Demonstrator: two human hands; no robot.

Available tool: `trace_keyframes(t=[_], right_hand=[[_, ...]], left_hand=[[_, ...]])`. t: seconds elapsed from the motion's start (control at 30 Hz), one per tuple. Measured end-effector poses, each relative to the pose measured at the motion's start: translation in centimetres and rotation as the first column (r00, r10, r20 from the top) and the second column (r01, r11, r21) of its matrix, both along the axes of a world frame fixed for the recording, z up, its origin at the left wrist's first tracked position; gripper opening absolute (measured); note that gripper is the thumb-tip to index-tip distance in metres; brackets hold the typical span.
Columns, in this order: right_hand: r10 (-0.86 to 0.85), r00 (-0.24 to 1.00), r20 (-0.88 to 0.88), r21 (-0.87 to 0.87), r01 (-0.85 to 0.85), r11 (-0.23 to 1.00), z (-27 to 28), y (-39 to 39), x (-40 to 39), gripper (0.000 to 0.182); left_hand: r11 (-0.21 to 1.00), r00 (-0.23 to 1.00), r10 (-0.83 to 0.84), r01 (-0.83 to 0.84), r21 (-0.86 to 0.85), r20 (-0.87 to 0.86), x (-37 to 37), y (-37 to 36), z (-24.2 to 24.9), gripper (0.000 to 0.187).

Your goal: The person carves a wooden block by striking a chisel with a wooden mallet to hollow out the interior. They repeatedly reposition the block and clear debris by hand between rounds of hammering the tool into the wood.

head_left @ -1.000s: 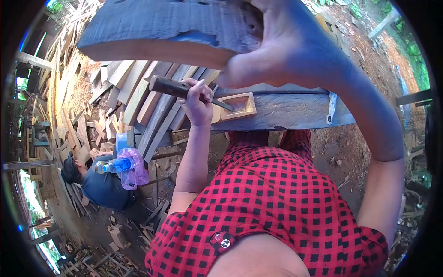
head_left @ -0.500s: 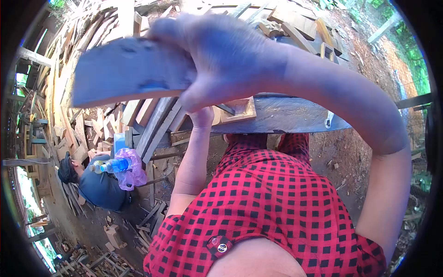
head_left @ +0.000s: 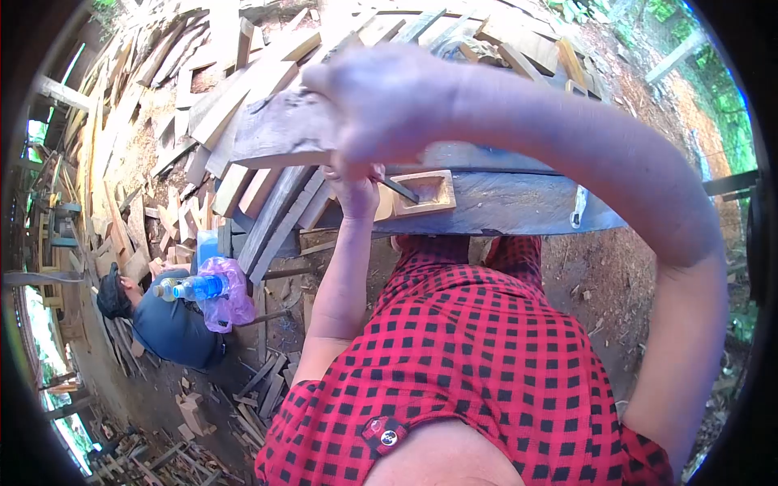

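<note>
My right hand (head_left: pixel 389 101), slightly blurred, is wrapped round the right end of a thick wooden block (head_left: pixel 284 130) raised over the bench. Below it, my left hand (head_left: pixel 355 188) is closed round the handle end of a chisel (head_left: pixel 401 190). The chisel's blade slants down to the right into the hollow of a small wooden box piece (head_left: pixel 429 194), which lies on the dark bench (head_left: pixel 510 198). The block's lower edge is close above my left hand; whether they touch is hidden by my right hand.
A metal tool (head_left: pixel 579 206) lies at the bench's right part. Wooden planks (head_left: pixel 284 215) lean at the bench's left. Lower left, a person (head_left: pixel 174 328) in a dark top and cap sits near bottles (head_left: pixel 198 287) and a pink plastic bag (head_left: pixel 229 300). Wood scraps (head_left: pixel 194 413) lie on the ground.
My right hand and the block have moved down and towards my left hand, and the block has shifted right. More of the chisel and the hollowed piece now shows.
</note>
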State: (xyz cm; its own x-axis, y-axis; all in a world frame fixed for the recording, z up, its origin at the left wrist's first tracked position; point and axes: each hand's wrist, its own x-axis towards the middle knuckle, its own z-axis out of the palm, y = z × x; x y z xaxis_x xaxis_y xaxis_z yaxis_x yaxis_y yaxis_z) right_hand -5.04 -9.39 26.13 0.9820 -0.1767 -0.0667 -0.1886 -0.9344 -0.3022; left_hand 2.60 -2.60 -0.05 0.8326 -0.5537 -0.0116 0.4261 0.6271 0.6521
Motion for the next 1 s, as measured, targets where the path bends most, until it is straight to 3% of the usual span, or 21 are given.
trace_keyframes(t=[0.07, 0.1, 0.13, 0.2, 0.27, 0.3, 0.33, 0.4, 0.5, 0.6, 0.63, 0.7, 0.73, 0.8, 0.87, 0.9, 0.93, 1.0], right_hand=[[0.045, 0.996, 0.076, -0.161, -0.033, 0.986, 2.6, 1.2, 0.5, 0.031], [0.018, 0.992, 0.127, -0.044, -0.013, 0.999, 3.3, 1.5, 0.8, 0.035], [0.024, 0.992, 0.124, -0.044, -0.018, 0.999, 3.2, 1.5, 0.9, 0.035], [0.025, 0.91, 0.415, 0.181, -0.109, 0.978, 3.0, 1.1, 0.6, 0.045], [0.014, 0.891, 0.455, 0.124, -0.079, 0.989, -0.1, 0.7, 0.8, 0.06], [0.054, 0.972, 0.229, 0.034, -0.064, 0.997, -0.2, 0.5, 0.2, 0.059], [0.059, 0.971, 0.233, 0.03, -0.067, 0.997, -0.2, 0.3, 0.4, 0.059], [-0.064, 0.991, -0.119, -0.179, 0.042, 0.983, -0.6, -0.2, 1.3, 0.05], [-0.106, 0.98, -0.169, -0.042, 0.101, 0.994, 3.2, 1.1, 0.9, 0.049], [-0.058, 0.937, 0.345, 0.35, -0.071, 0.934, 2.8, 0.8, 0.1, 0.047], [-0.056, 0.937, 0.343, 0.348, -0.072, 0.935, 1.3, 0.4, -0.1, 0.047], [0.056, 0.897, 0.438, 0.055, -0.089, 0.995, -2.6, -0.5, -0.3, 0.06], [-0.001, 0.999, 0.042, -0.071, 0.004, 0.997, -2.7, -0.9, -0.3, 0.068], [-0.038, 0.993, 0.109, -0.047, 0.044, 0.998, -4.7, -2.1, -1.0, 0.073], [-0.179, 0.975, 0.134, 0.046, 0.174, 0.984, -2.6, -2.2, -2.3, 0.077], [-0.225, 0.974, 0.002, 0.254, 0.217, 0.942, -1.7, -2.3, -3.5, 0.081], [-0.222, 0.975, -0.005, 0.256, 0.216, 0.942, -2.5, -2.8, -5.0, 0.081], [-0.315, 0.874, 0.37, 0.44, 0.134, 0.888, -5.1, -4.0, -8.3, 0.083]], left_hand=[[0.986, 0.954, -0.165, 0.161, 0.035, 0.252, -0.2, 0.3, 1.7, 0.01], [0.985, 0.952, -0.17, 0.169, 0.029, 0.255, -0.3, 0.3, 2.1, 0.011], [0.986, 0.954, -0.165, 0.163, 0.029, 0.252, -0.2, 0.4, 1.9, 0.011], [0.981, 0.952, -0.187, 0.194, -0.007, 0.242, 0.2, 0.4, 1.8, 0.012], [0.987, 0.964, -0.159, 0.163, -0.001, 0.212, -0.1, 0.3, 1.2, 0.011], [0.992, 0.985, -0.114, 0.121, -0.041, 0.129, -0.3, 0.0, 0.8, 0.012], [0.994, 0.996, -0.072, 0.076, -0.08, 0.046, -0.4, -0.2, 0.5, 0.014], [0.992, 0.993, -0.104, 0.108, -0.067, 0.05, -0.1, -0.4, 0.7, 0.014], [0.983, 0.964, -0.162, 0.177, -0.051, 0.212, -0.3, -0.4, 2.1, 0.013], [0.989, 0.97, -0.141, 0.145, -0.008, 0.201, -0.3, -0.3, 2.0, 0.013], [0.992, 0.97, -0.123, 0.126, 0.001, 0.209, -0.2, -0.5, 1.7, 0.013], [0.995, 0.989, -0.099, 0.1, -0.006, 0.11, -0.1, -0.8, 0.7, 0.014], [0.997, 0.997, -0.074, 0.075, -0.012, 0.011, 0.0, -1.2, -0.2, 0.015], [0.994, 0.992, -0.096, 0.092, -0.054, -0.079, 0.4, -1.6, -1.7, 0.012], [0.979, 0.966, -0.174, 0.191, -0.075, 0.19, 0.2, -1.3, -0.8, 0.012], [0.986, 0.975, -0.157, 0.163, -0.023, 0.154, -0.3, -1.3, 0.4, 0.016], [0.987, 0.977, -0.155, 0.16, -0.021, 0.147, -0.5, -1.3, 1.2, 0.016], [0.988, 0.988, -0.152, 0.152, -0.038, -0.007, -0.5, -1.6, 2.3, 0.02]])
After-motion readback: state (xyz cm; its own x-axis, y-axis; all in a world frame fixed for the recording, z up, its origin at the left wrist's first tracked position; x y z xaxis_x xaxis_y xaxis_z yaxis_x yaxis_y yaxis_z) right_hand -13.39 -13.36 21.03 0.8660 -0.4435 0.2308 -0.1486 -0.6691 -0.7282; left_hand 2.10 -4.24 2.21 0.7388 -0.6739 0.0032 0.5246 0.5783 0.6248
